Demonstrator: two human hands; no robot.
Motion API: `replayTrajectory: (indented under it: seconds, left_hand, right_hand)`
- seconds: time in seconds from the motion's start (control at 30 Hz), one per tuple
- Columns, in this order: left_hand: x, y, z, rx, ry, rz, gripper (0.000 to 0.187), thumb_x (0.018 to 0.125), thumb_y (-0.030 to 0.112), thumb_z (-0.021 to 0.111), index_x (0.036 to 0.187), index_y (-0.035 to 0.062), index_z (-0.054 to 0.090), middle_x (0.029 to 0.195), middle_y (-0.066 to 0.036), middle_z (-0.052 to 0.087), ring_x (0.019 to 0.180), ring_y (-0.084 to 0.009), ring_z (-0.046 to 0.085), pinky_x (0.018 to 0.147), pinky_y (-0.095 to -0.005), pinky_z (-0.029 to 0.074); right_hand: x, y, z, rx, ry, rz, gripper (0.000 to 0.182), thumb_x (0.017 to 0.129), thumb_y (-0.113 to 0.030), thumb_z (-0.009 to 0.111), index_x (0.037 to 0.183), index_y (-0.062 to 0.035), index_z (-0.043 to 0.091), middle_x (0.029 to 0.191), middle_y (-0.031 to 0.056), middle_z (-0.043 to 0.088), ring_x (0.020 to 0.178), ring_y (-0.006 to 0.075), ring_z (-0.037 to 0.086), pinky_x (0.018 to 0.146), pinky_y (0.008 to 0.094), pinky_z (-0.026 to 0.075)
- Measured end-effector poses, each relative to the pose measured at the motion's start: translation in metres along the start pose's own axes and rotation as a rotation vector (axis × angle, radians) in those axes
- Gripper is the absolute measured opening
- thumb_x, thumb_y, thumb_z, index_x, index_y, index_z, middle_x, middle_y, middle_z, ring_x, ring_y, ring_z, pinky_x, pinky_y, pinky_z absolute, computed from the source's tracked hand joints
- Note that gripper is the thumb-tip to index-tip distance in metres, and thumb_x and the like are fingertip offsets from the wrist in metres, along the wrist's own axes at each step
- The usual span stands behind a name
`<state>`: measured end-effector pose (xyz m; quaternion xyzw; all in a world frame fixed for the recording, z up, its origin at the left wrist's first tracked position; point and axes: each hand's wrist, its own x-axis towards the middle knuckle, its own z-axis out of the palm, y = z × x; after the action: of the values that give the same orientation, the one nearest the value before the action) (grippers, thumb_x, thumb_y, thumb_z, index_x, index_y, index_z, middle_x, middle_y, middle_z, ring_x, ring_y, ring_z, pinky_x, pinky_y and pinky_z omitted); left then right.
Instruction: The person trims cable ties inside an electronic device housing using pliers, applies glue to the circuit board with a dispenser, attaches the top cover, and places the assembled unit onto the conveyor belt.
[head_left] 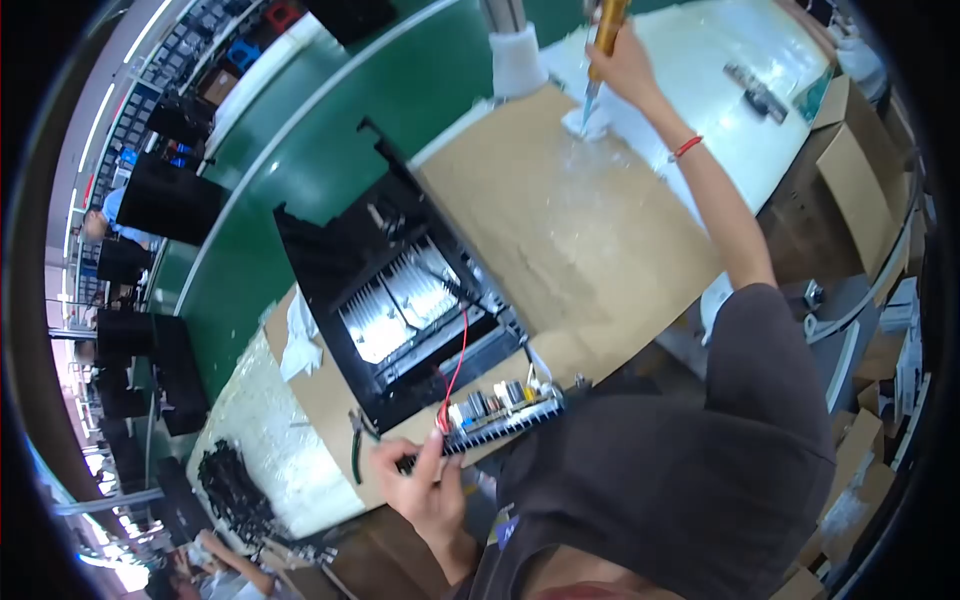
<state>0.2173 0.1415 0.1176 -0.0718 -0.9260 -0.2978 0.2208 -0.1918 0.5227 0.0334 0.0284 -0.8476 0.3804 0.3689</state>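
Note:
My left hand (420, 480) grips the near end of a circuit board (500, 408) with a finned heat sink, held at the front edge of the cardboard sheet (560, 220). A red wire (458, 365) runs from the board into the open black chassis (395, 290), which shows silver heat sinks inside. My right hand (622, 62) is stretched far out and holds an orange electric screwdriver (603, 40), its tip down on a small white pile (590, 122) on the bench. A red band circles that wrist.
Pliers (357, 440) with green handles lie beside the left hand. A white rag (298, 345) sits left of the chassis. A pile of black parts (232, 490) lies on the white mat. A green conveyor (330, 150) carries black boxes (165, 200). Cardboard cartons (865, 190) stand at right.

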Motion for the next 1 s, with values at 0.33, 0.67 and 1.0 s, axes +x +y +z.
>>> replayTrajectory:
  seconds: [0.33, 0.67, 1.0]
  left_hand:
    - [0.061, -0.018, -0.002, 0.058, -0.215, -0.158, 0.036, 0.078, 0.008, 0.066, 0.112, -0.0031, 0.064, 0.084, -0.006, 0.044, 0.078, -0.0176, 0.044, 0.074, -0.0262, 0.036]
    - [0.039, -0.048, 0.011, -0.131, 0.16, 0.0, 0.085, 0.066, 0.003, 0.072, 0.14, -0.0039, 0.031, 0.12, -0.014, 0.044, 0.116, -0.0262, 0.043, 0.107, -0.0353, 0.028]
    - [-0.022, -0.085, 0.036, -0.484, 0.28, -0.394, 0.051, 0.065, 0.001, 0.082, 0.11, -0.004, 0.06, 0.095, -0.008, 0.065, 0.086, -0.0155, 0.062, 0.079, -0.03, 0.05]
  right_hand:
    - [-0.214, -0.195, -0.075, 0.604, -1.0, -0.216, 0.1, 0.084, -0.05, 0.062, 0.147, 0.0053, 0.009, 0.154, 0.0242, 0.013, 0.143, 0.0379, 0.013, 0.114, 0.0419, 0.019]
    - [-0.25, -0.198, -0.06, 0.598, -0.879, -0.068, 0.102, 0.078, -0.042, 0.072, 0.147, 0.0034, 0.011, 0.152, 0.0249, 0.018, 0.136, 0.0392, 0.031, 0.109, 0.0414, 0.031]
    - [-0.207, -0.219, -0.09, 0.323, -0.901, -0.275, 0.072, 0.075, -0.024, 0.078, 0.131, 0.0048, 0.045, 0.105, 0.0234, 0.063, 0.094, 0.0373, 0.064, 0.08, 0.0373, 0.05]
